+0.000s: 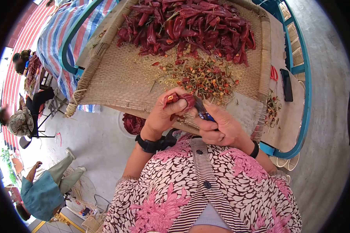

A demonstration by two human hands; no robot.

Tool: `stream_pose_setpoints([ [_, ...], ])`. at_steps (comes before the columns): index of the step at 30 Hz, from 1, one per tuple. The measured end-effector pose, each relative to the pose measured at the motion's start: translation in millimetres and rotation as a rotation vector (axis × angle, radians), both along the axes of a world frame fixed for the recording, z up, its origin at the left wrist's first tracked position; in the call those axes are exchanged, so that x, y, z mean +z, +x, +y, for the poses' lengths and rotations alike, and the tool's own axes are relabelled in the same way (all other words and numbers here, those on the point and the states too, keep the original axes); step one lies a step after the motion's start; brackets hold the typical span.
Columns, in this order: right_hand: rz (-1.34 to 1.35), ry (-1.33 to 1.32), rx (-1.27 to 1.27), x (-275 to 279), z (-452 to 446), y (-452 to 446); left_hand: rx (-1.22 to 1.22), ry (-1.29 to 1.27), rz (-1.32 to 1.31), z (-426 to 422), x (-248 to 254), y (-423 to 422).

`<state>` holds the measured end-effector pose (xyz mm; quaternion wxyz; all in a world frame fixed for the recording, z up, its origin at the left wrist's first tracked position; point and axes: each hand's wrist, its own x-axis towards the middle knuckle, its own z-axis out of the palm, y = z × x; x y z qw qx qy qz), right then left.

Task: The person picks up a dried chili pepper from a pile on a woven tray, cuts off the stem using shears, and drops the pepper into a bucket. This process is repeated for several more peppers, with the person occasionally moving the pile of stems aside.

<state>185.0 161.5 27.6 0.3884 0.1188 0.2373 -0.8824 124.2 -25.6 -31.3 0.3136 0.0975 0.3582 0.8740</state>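
My left hand (pixel 159 118) is closed around a dried red chili pepper (pixel 188 100), its open end facing up near the thumb. In my right hand (pixel 221 126) is a small cutting tool (pixel 206 115) with a blue handle and grey metal blade; whether it is a knife or snips I cannot tell. The blade meets the pepper between my hands. Just beyond them, a woven tray (pixel 112 77) bears a heap of dried red chili peppers (pixel 190 29) at its far side. Nearer lies a pile of cut stems and caps (pixel 210 79), with yellow seeds scattered around.
A teal metal frame (pixel 308 97) surrounds the tray. Red-handled scissors (pixel 274 73) and a black phone (pixel 286 85) lie on the board at right. Below the tray's near edge, a tub (pixel 121 123) holds red peppers (pixel 133 123). Several people are at left.
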Motion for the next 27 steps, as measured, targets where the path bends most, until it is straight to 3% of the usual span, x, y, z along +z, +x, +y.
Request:
stream_pose_setpoints([
  [4,0.017,-0.234,0.012,-10.1,-6.2,2.4,-0.102,0.206,-0.041,4.5,-11.5,-4.7],
  [13,0.005,-0.375,0.020,-22.1,-12.4,4.0,-0.183,0.444,-0.156,12.8,-25.9,-4.2],
  [22,0.052,-0.350,0.051,-21.8,-13.3,10.8,-0.149,0.536,-0.177,15.4,-18.2,6.2],
  [25,0.112,-0.016,-0.017,-9.2,-13.6,8.8,-0.097,0.478,-0.207,9.5,-14.3,8.8],
  [27,0.123,-0.046,0.010,-4.9,-13.7,10.0,-0.106,0.443,-0.118,4.0,-16.2,8.9],
])
